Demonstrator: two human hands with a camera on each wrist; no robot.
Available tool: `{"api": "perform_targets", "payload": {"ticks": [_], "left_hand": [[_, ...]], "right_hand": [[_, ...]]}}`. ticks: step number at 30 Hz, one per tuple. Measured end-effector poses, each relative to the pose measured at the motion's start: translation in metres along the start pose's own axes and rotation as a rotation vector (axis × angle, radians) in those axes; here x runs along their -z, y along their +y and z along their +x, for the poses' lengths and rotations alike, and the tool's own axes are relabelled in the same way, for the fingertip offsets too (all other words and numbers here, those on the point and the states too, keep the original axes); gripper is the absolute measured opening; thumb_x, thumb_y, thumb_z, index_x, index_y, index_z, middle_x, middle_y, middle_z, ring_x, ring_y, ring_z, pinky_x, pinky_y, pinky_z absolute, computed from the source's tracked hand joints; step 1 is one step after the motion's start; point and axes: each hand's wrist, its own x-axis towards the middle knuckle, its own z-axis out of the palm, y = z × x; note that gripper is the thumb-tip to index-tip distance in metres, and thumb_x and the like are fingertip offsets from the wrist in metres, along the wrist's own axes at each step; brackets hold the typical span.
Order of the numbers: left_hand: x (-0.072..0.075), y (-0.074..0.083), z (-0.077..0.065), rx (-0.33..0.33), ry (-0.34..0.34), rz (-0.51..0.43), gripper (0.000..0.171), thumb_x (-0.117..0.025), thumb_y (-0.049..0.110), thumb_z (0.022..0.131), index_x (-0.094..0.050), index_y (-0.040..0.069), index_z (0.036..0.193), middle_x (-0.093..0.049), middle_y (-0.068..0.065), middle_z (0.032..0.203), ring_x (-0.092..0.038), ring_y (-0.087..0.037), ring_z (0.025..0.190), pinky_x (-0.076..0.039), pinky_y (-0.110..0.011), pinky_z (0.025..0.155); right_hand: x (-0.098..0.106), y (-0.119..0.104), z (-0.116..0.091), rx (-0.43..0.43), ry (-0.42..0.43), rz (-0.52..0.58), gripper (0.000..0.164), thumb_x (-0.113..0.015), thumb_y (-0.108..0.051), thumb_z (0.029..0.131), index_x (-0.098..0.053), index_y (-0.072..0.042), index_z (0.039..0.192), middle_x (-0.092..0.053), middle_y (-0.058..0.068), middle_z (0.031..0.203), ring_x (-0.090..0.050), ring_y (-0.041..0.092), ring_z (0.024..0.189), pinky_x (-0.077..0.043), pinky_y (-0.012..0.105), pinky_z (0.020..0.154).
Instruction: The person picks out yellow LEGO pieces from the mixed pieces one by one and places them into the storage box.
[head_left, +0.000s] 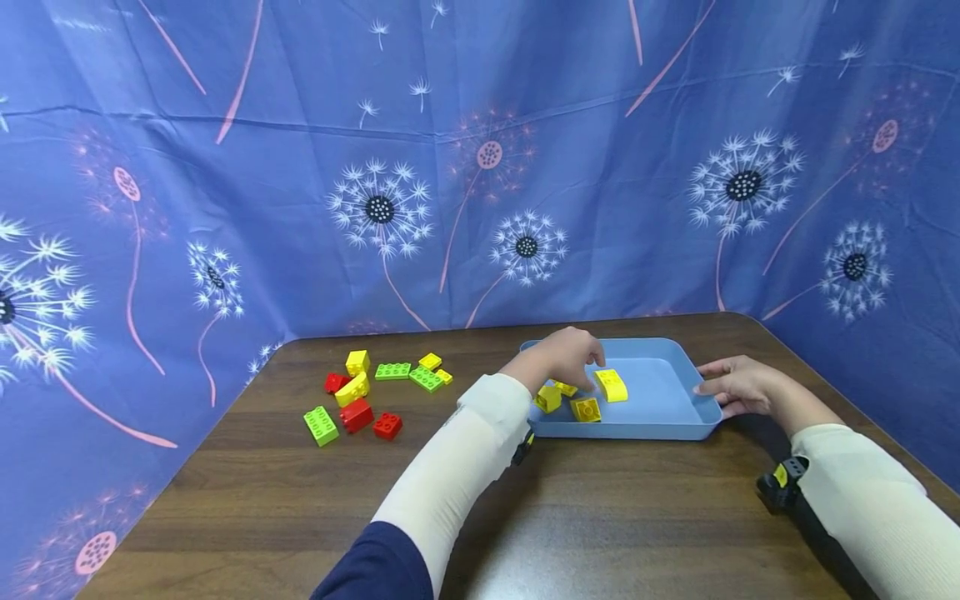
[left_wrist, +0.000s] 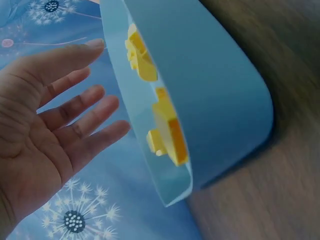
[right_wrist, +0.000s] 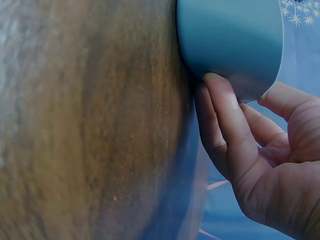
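A shallow blue tray (head_left: 660,387) lies on the table with several yellow toy bricks in its left half. My left hand (head_left: 562,357) hovers over that half, its fingers loosely bent and holding nothing. Close by its fingertips is a curved yellow brick (head_left: 612,386); a square yellow brick (head_left: 586,410) sits near the front wall. In the left wrist view the empty palm (left_wrist: 45,130) shows beside the tray wall (left_wrist: 215,95). My right hand (head_left: 744,386) grips the tray's right end, thumb at the rim and fingers against the outer wall (right_wrist: 230,45).
Left of the tray, loose bricks lie in a group on the wooden table (head_left: 300,508): several green ones, such as a green brick (head_left: 321,426), red ones, such as a red brick (head_left: 356,415), and yellow ones, such as a curved yellow brick (head_left: 352,389). A blue dandelion-print cloth (head_left: 450,167) hangs behind.
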Motion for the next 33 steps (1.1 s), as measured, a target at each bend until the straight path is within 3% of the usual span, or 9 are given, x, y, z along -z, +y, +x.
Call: {"api": "perform_targets", "payload": {"ticks": [13, 18, 22, 28, 33], "left_hand": [[0.006, -0.021, -0.036, -0.016, 0.049, 0.098, 0.042, -0.074, 0.038, 0.066, -0.064, 0.020, 0.103, -0.059, 0.005, 0.101, -0.049, -0.007, 0.091, -0.041, -0.021, 0.078], [0.003, -0.032, -0.052, 0.035, 0.065, 0.069, 0.044, -0.075, 0.035, 0.066, -0.064, 0.018, 0.105, -0.058, 0.003, 0.105, -0.049, -0.008, 0.094, -0.041, -0.023, 0.082], [0.000, -0.039, -0.062, 0.034, 0.089, 0.048, 0.044, -0.076, 0.032, 0.065, -0.065, 0.015, 0.104, -0.058, 0.005, 0.102, -0.049, -0.009, 0.095, -0.041, -0.023, 0.083], [-0.005, -0.048, -0.075, 0.051, 0.118, 0.032, 0.041, -0.077, 0.028, 0.064, -0.065, 0.019, 0.102, -0.058, 0.008, 0.098, -0.048, -0.007, 0.090, -0.042, -0.022, 0.079], [-0.006, -0.056, -0.085, 0.070, 0.113, 0.026, 0.041, -0.077, 0.028, 0.065, -0.065, 0.018, 0.103, -0.059, 0.003, 0.098, -0.048, -0.009, 0.085, -0.043, -0.024, 0.073]], "right_hand": [[0.000, 0.001, 0.000, -0.002, -0.004, 0.013, 0.075, -0.062, -0.007, 0.080, -0.014, 0.013, 0.134, -0.063, 0.012, 0.089, -0.063, 0.027, 0.080, -0.050, 0.042, 0.069], [-0.001, 0.001, 0.000, 0.009, -0.008, 0.025, 0.075, -0.062, -0.006, 0.080, -0.013, 0.014, 0.134, -0.064, 0.012, 0.089, -0.063, 0.027, 0.080, -0.050, 0.042, 0.069], [-0.001, 0.001, -0.001, 0.011, -0.007, 0.018, 0.075, -0.062, -0.007, 0.080, -0.014, 0.014, 0.134, -0.063, 0.013, 0.090, -0.063, 0.027, 0.080, -0.050, 0.042, 0.069], [-0.002, 0.002, -0.001, 0.006, -0.005, 0.026, 0.075, -0.062, -0.007, 0.080, -0.014, 0.014, 0.134, -0.063, 0.012, 0.089, -0.063, 0.027, 0.080, -0.050, 0.042, 0.070], [0.000, 0.001, 0.000, 0.011, -0.008, 0.028, 0.076, -0.062, -0.007, 0.080, -0.014, 0.014, 0.134, -0.063, 0.011, 0.089, -0.062, 0.026, 0.081, -0.050, 0.042, 0.070]]}}
